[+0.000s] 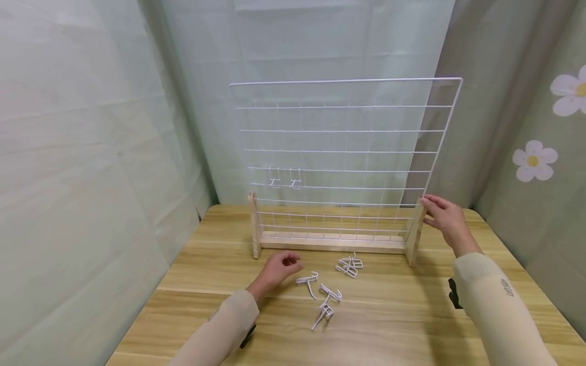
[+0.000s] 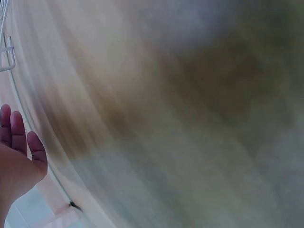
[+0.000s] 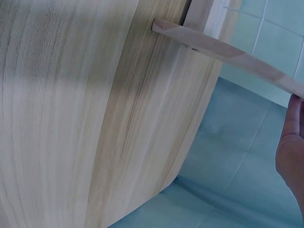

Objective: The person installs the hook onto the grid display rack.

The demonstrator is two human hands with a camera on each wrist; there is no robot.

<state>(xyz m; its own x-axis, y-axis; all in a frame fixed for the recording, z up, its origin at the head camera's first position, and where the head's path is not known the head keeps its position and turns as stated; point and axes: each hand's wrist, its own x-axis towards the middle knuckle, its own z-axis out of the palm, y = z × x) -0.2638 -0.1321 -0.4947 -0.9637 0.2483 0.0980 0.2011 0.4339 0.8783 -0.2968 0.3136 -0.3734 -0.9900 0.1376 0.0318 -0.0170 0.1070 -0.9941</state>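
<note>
Stand (image 3: 232, 52) screw (image 3: 194, 49), perhaps: right wrist only

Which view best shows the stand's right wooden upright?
The head view: it takes in nearly all of the right wooden upright, with the right hand at its top. The right wrist view shows it closer but cut off at the picture's edge; the left wrist view doesn't show it.
</note>
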